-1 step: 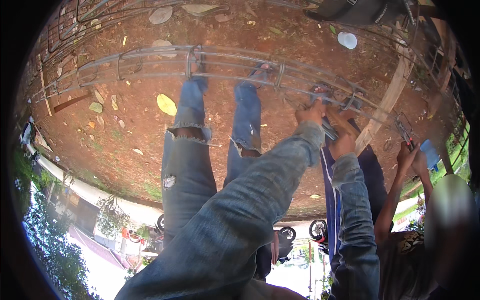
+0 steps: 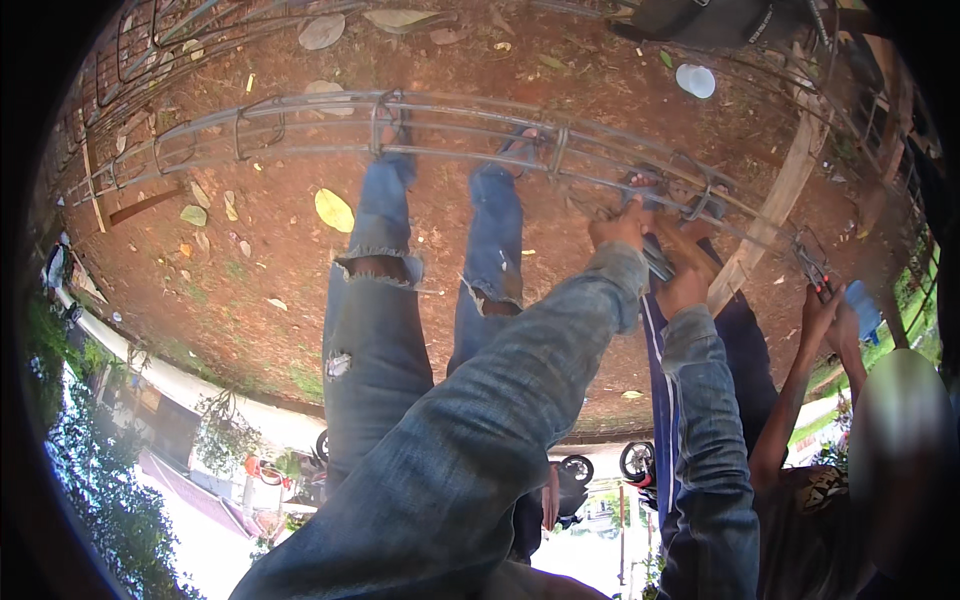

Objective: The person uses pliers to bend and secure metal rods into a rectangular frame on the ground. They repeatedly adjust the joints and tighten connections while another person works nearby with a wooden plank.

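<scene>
The left hand (image 2: 622,225), at the end of a long denim sleeve (image 2: 480,420), is curled shut around a bar of the steel rod cage (image 2: 450,110) that lies along the red dirt ground (image 2: 250,270). Its fingers wrap the bar close to where one of the wire hoops crosses it, so only the back of the hand and the knuckles show.

The right hand (image 2: 683,290) sits just beside and a little below the left one, also in a denim sleeve. It is closed around a thin dark tool (image 2: 657,262) whose shaft runs up between the two hands toward the cage. Whether the tool's tip touches the rod cannot be told, because the left hand covers that spot.

The cage itself stretches in a curve across the upper part of the view, made of long parallel rods held by square hoops set at intervals. A second stack of similar rods (image 2: 180,40) lies further off at the upper left.

A person in torn blue jeans (image 2: 380,330) stands right against the cage, feet at the rods. Another person's hand (image 2: 820,305) reaches to the cage at the right end, well apart from the two denim-sleeved hands. A yellow leaf (image 2: 334,210) lies on the dirt near the jeans, and a pale round lid (image 2: 695,80) lies beyond the cage.
</scene>
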Demonstrator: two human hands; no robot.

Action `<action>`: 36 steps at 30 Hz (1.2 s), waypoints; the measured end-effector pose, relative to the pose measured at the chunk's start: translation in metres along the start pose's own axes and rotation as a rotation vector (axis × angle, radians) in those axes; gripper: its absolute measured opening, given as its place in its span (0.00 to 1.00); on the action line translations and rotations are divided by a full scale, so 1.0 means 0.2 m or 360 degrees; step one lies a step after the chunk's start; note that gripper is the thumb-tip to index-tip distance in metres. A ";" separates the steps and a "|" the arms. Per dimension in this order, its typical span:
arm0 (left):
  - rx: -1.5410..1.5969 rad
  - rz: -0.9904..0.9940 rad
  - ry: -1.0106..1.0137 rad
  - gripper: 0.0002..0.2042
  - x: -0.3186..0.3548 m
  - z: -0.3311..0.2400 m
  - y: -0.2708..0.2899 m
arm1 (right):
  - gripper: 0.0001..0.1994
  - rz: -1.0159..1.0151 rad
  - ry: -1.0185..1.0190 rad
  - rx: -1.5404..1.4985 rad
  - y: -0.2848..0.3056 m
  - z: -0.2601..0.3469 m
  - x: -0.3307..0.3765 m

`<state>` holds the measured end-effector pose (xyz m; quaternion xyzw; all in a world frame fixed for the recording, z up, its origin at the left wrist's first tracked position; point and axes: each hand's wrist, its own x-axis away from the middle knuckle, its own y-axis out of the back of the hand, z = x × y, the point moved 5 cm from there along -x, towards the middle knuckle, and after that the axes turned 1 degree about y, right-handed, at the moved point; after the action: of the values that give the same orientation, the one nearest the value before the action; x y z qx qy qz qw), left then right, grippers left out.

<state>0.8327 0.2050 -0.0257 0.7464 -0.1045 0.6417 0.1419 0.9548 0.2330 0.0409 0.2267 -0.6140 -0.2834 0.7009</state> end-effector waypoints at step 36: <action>-0.0782 0.0910 0.0923 0.25 0.18 -0.51 0.41 | 0.12 0.1237 -0.1192 -0.3973 -0.30 0.97 0.71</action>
<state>0.7158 0.1644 0.0295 0.4222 -0.4104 0.7933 0.1551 0.7676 0.0976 0.1329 -0.8295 -0.1263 -0.4757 0.2640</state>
